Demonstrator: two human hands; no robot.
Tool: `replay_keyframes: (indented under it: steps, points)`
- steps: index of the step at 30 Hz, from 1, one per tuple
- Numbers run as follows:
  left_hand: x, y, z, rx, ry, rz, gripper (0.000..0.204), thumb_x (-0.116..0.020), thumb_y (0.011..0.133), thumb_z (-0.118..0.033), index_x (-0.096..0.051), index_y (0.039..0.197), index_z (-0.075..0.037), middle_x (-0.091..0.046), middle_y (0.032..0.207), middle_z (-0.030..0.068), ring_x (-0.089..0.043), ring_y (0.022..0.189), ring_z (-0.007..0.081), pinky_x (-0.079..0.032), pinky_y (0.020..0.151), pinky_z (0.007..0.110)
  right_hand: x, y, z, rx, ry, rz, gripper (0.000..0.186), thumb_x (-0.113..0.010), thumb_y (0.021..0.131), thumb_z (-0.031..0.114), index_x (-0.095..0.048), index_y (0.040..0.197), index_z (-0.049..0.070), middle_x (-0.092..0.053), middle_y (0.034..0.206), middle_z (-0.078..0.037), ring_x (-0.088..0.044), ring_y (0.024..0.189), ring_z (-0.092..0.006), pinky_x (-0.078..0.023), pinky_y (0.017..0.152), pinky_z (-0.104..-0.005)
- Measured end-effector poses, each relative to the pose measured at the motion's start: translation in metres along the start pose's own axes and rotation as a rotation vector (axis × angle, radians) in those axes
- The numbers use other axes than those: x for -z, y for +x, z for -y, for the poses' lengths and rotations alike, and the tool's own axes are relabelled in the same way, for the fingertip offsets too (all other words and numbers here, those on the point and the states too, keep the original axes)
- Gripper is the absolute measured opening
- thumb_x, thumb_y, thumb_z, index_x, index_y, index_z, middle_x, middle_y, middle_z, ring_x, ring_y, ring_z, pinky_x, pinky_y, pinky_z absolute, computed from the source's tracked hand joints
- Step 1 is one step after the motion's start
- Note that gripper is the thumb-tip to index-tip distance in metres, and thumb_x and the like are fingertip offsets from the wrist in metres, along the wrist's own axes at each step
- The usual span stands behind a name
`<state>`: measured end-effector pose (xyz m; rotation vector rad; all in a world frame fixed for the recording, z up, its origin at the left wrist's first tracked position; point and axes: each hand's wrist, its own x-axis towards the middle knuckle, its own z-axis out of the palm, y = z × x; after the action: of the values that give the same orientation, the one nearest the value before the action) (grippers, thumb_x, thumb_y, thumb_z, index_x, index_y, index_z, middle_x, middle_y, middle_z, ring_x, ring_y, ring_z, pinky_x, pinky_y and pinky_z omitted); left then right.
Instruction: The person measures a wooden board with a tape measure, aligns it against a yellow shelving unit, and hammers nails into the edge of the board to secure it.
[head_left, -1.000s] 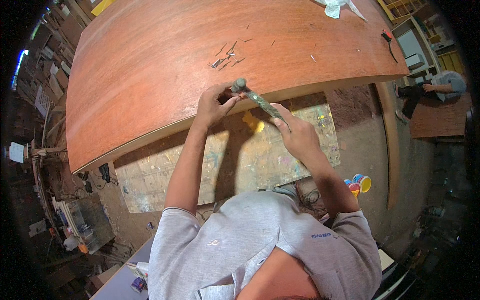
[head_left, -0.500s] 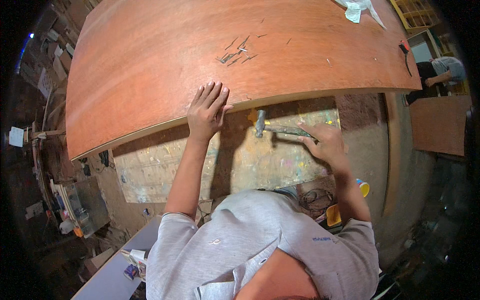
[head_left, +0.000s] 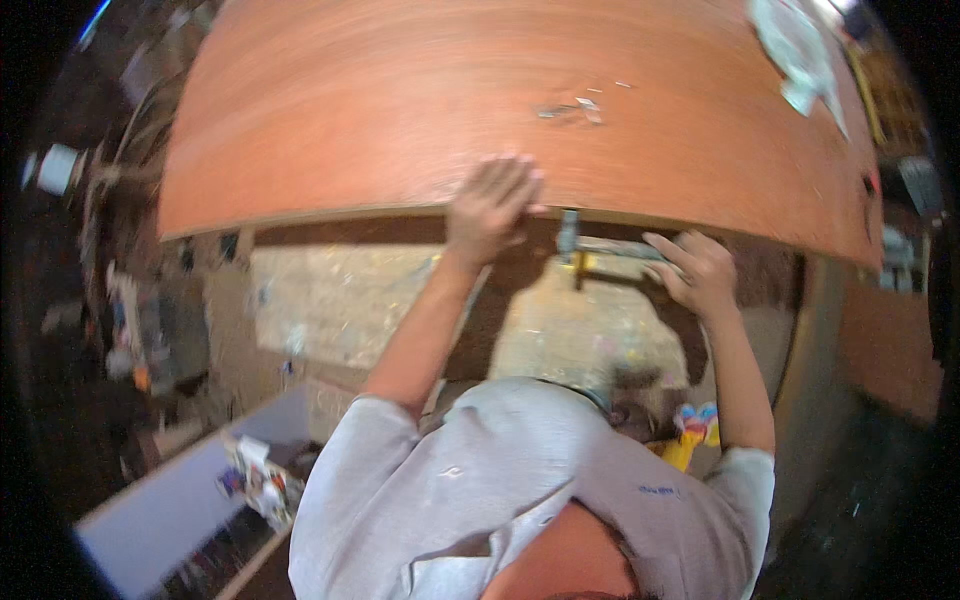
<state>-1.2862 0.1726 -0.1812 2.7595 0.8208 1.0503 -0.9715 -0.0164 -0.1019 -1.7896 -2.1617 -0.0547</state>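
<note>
Fingers (head_left: 508,178) of the left hand (head_left: 487,212) are lying flat and close together, kinda blurry, on a reddish-brown wood panel (head_left: 350,140), some nails (head_left: 588,105) further back. Dim, cluttered workshop around it, paint-splattered board (head_left: 340,300) lower down. Right hand (head_left: 703,272) is curled round the hammer (head_left: 622,248) handle; its head's just right of the left fingertips, by the panel's front edge. Can't tell if they're touching.

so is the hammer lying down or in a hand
In hand: the right hand grips the hammer by its handle, its head near the board.
</note>
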Motion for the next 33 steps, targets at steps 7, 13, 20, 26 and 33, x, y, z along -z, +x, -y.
replay_keyframes:
  steps: [7, 13, 20, 26, 33]
  points:
    - [0.045, 0.014, 0.023, 0.217, -0.354, 0.031, 0.046, -0.087, 0.089, -0.039, -0.077, 0.125, -0.012, -0.073, 0.136, 0.0144, -0.069, 0.129, 0.0356, -0.052, 0.115, 0.05, -0.015, -0.038, -0.002, -0.119, 0.177, -0.038, 0.042, -0.088, 0.08, 0.018, -0.083, 0.122, 0.012, -0.07, 0.083, -0.015, -0.066, 0.072, -0.0338, -0.054, 0.068, -0.0431]
    - [0.124, -0.042, 0.12, 1.281, 0.331, -0.549, 0.095, -0.086, 0.091, -0.037, -0.04, 0.161, 0.008, -0.041, 0.163, 0.0339, -0.032, 0.159, 0.0472, -0.022, 0.134, 0.051, -0.019, -0.1, 0.028, -0.525, 0.263, -0.089, 0.034, -0.079, 0.098, 0.015, -0.078, 0.126, -0.004, -0.081, 0.105, -0.018, -0.076, 0.093, -0.0262, -0.058, 0.088, -0.0398]
    - [0.117, -0.063, 0.151, 1.503, -0.499, -0.804, 0.118, -0.083, 0.094, -0.031, -0.004, 0.167, 0.018, -0.007, 0.178, 0.0384, -0.009, 0.168, 0.0429, -0.013, 0.137, 0.043, -0.022, -0.076, 0.056, -0.778, 0.296, -0.019, 0.033, -0.077, 0.101, 0.013, -0.077, 0.13, -0.003, -0.082, 0.114, -0.016, -0.075, 0.099, -0.0192, -0.058, 0.091, -0.0343]
    - [0.104, -0.065, 0.174, 1.521, -0.495, -1.133, 0.086, -0.082, 0.097, -0.024, -0.034, 0.156, 0.016, -0.042, 0.148, 0.0265, -0.044, 0.13, 0.0307, -0.039, 0.108, 0.038, -0.03, -0.069, 0.05, -0.618, 0.346, -0.123, 0.032, -0.077, 0.1, 0.01, -0.078, 0.129, -0.002, -0.082, 0.112, -0.015, -0.075, 0.099, -0.0195, -0.058, 0.091, -0.0347]
    - [0.14, -0.085, 0.183, 1.59, -0.423, -1.039, 0.034, -0.079, 0.103, -0.027, -0.065, 0.096, 0.002, -0.062, 0.087, 0.0047, -0.055, 0.08, 0.0167, -0.05, 0.075, 0.037, -0.027, -0.073, 0.056, -0.609, 0.303, -0.148, 0.033, -0.081, 0.097, 0.009, -0.079, 0.128, -0.001, -0.082, 0.112, -0.016, -0.076, 0.099, -0.0194, -0.059, 0.092, -0.0354]
